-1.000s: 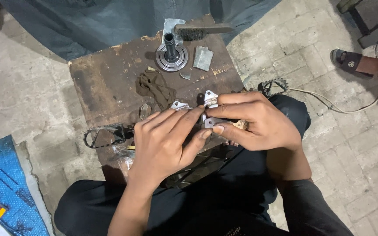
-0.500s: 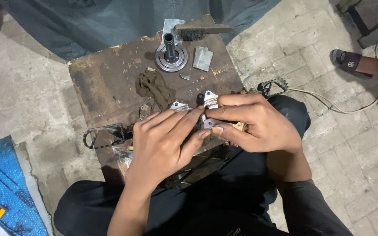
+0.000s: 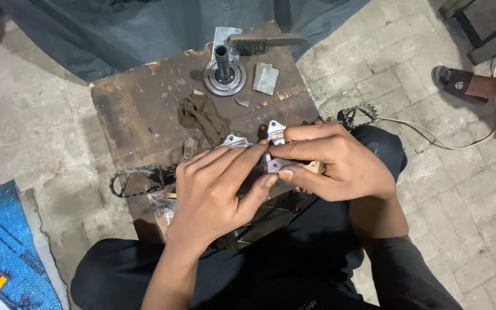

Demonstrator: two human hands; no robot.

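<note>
Head | both hands' fingers (image 3: 294, 150) pinch flat, shiny metal bracket (image 3: 275, 133)

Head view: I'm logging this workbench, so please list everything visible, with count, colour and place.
Small metal bracket: one, silvery, pinched between both hands.
Wooden block table: one, dark brown, centre.
Flanged shaft: one, grey-black, upright at the table's far edge.
Wire brush: one, dark, far edge.
Metal plate: one, grey, beside the shaft.
Rag: one, brown, table middle.
Sprocket: one, black, floor at right.
Blue sheet: one, lower left floor.
Left hand: one.
Right hand: one.
</note>
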